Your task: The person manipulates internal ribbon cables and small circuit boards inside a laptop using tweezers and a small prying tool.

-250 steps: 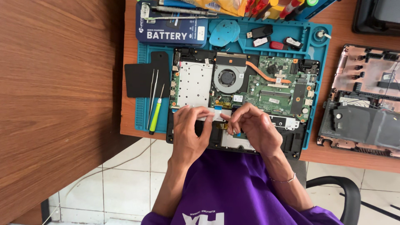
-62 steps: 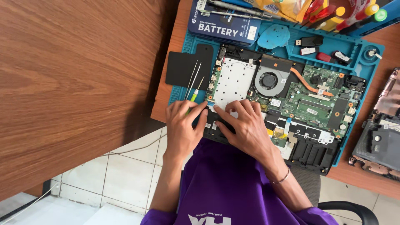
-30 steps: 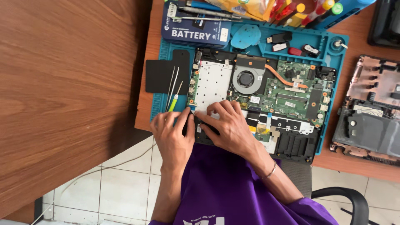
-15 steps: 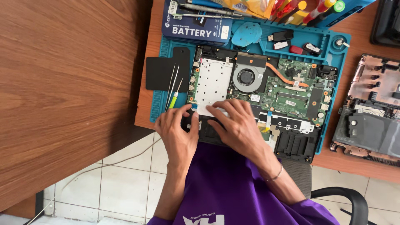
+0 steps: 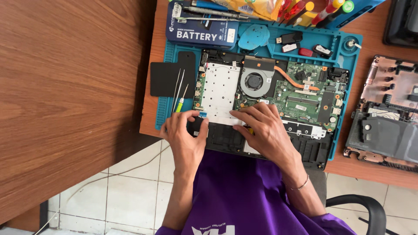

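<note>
An opened laptop base (image 5: 305, 93) with a green circuit board, a round fan (image 5: 254, 81) and a silver perforated plate (image 5: 220, 89) lies on a blue work mat (image 5: 167, 109). My left hand (image 5: 185, 135) rests on the laptop's near left corner, fingers spread, fingertips at the left end of a white flat strip (image 5: 220, 120). My right hand (image 5: 263, 128) lies flat over the near middle of the base, fingertips pressing the strip's right end. Neither hand grips a tool.
Tweezers and a green-handled screwdriver (image 5: 179, 93) lie beside a black pad (image 5: 167, 78) at the mat's left. A blue battery box (image 5: 202, 30), screwdrivers and small parts sit at the back. Another dismantled laptop shell (image 5: 385, 126) lies right. A chair armrest (image 5: 361, 209) is below.
Across the earlier frames my hands stayed on the laptop's near edge. My fingers have shifted slightly along the white strip; the view has shifted a little.
</note>
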